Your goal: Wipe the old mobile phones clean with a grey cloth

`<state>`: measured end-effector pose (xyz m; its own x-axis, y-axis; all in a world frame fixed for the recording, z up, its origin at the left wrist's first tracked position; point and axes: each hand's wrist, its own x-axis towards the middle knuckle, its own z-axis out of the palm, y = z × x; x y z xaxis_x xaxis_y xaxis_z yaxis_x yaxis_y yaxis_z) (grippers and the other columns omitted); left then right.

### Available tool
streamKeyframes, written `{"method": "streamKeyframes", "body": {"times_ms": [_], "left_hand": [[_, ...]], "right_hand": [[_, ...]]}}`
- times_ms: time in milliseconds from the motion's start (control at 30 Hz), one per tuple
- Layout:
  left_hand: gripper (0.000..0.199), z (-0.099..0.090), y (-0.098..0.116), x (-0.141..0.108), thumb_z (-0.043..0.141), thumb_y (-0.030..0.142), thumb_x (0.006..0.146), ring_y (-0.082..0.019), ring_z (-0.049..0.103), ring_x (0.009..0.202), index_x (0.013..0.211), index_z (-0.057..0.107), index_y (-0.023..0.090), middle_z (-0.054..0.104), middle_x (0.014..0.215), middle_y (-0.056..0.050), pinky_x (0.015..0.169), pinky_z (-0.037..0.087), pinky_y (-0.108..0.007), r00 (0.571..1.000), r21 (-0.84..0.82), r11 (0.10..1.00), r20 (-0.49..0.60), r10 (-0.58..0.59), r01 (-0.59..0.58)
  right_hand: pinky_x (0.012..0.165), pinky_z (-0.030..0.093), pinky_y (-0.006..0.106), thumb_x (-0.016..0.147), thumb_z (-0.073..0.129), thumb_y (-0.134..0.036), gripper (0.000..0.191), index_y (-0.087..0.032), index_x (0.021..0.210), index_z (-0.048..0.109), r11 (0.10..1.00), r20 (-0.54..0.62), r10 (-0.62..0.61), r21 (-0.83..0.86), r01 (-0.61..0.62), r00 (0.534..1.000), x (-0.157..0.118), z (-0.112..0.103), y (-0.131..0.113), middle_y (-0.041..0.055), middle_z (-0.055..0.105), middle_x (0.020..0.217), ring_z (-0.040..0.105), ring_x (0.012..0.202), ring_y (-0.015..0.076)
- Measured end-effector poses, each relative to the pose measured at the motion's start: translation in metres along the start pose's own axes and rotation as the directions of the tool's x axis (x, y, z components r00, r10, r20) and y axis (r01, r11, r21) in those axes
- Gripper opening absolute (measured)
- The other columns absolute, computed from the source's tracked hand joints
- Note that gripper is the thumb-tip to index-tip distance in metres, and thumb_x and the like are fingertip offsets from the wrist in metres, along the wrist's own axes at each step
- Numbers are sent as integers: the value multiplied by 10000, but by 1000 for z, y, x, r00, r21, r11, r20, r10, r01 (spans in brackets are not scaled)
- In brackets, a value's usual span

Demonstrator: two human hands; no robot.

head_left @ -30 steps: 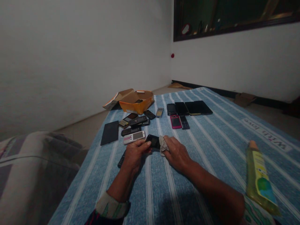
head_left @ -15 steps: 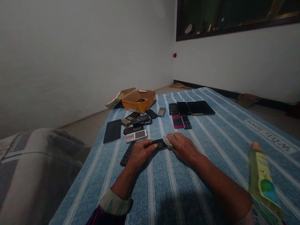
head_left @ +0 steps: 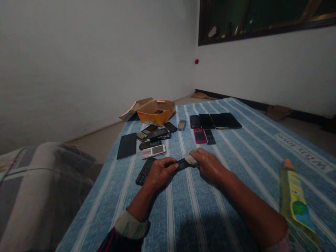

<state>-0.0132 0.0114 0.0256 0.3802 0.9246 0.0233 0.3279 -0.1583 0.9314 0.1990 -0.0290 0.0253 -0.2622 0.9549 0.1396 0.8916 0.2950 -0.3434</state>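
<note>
A dark mobile phone (head_left: 182,164) is held above the blue striped cloth, its left end pinched by my left hand (head_left: 162,172). My right hand (head_left: 210,164) grips a pale crumpled cloth (head_left: 191,159), which is pressed over the phone's right end and hides it. Partly behind my left hand lies a black keypad phone (head_left: 144,172). Just beyond it is a white and pink phone (head_left: 154,151), face up. Several more dark phones, among them a black one (head_left: 157,133) on top, lie in a loose pile farther back.
An orange cardboard box (head_left: 154,117) with its flap open stands at the back. Dark phones (head_left: 207,121) lie in a row at back right, a pink phone (head_left: 200,135) before them. A black tablet-like slab (head_left: 126,146) is at left, a yellow-green bottle (head_left: 296,203) at right.
Both hands have shifted slightly to the right with the phone, which is now tilted up a little more at its right end. The cloth still covers that end.
</note>
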Motion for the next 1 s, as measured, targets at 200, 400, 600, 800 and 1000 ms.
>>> {"method": "streamKeyframes", "body": {"times_ms": [200, 400, 600, 800, 1000], "left_hand": [[177, 2, -2, 0, 691, 343, 644, -130, 525, 576, 682, 707, 171, 627, 603, 15, 564, 419, -254, 1000, 21, 1000, -20, -4, 5], [158, 3, 2, -1, 691, 333, 628, -133, 521, 559, 663, 700, 179, 630, 591, 15, 559, 417, -259, 999, 0, 1000, -29, -20, 20], [141, 4, -1, -1, 699, 314, 626, -149, 540, 581, 654, 701, 175, 642, 596, 5, 583, 426, -273, 1000, -26, 1000, -14, 12, -12], [107, 3, -2, -1, 657, 257, 634, -171, 592, 654, 673, 702, 168, 686, 662, -6, 673, 469, -289, 999, -69, 997, 1, 42, -42], [124, 2, -1, -1, 676, 297, 653, -151, 579, 637, 661, 703, 176, 675, 648, 1, 648, 461, -262, 998, -28, 998, 13, 54, -53]], "right_hand": [[662, 315, 249, 815, 484, -15, 285, -195, 950, 659, 998, 69, 65, 18, -67, 995, 3, -10, 9, 36, 565, 819, 528, 757, 150], [670, 365, 273, 834, 489, -54, 261, -195, 934, 684, 978, -263, 194, -27, -208, 945, 4, -14, 28, 62, 595, 856, 546, 782, 186], [782, 420, 343, 921, 449, -103, 252, -171, 1089, 624, 993, -442, -101, -99, 63, 891, 3, 15, -18, 118, 604, 1012, 524, 919, 239], [878, 389, 421, 897, 495, -135, 310, -129, 1202, 549, 968, -277, -244, -121, 218, 929, -7, 24, -52, 141, 589, 1117, 468, 1036, 274], [906, 381, 409, 914, 481, -117, 274, -134, 1170, 577, 966, -329, -260, -93, 242, 908, -8, 28, -43, 127, 612, 1128, 474, 1045, 261]]}}
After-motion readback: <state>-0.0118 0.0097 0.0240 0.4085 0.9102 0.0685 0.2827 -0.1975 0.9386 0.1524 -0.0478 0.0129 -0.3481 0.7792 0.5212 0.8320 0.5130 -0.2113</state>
